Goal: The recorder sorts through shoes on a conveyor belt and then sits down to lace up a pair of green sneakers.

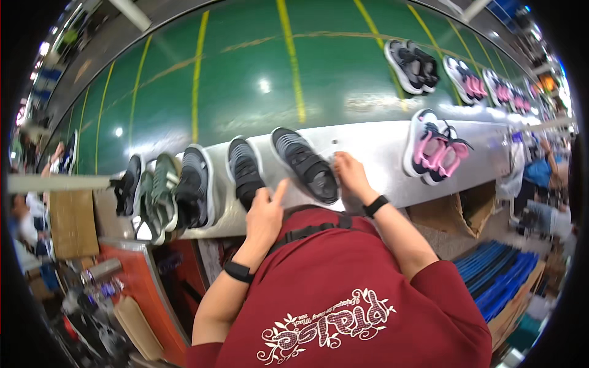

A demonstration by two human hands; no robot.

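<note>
Yellow lines cross the green belt.

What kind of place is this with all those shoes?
It's probably a shoe factory or workshop. A long green surface, perhaps a conveyor, has yellow lines across it, and several shoes are set out along the metal ledge beside it.

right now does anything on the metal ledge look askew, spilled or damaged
Only mildly: the grey-and-black shoe between the left hand and right hand sits askew, angled more sharply than the similar shoe to its left. No spill or damage shows on the metal ledge.
</note>
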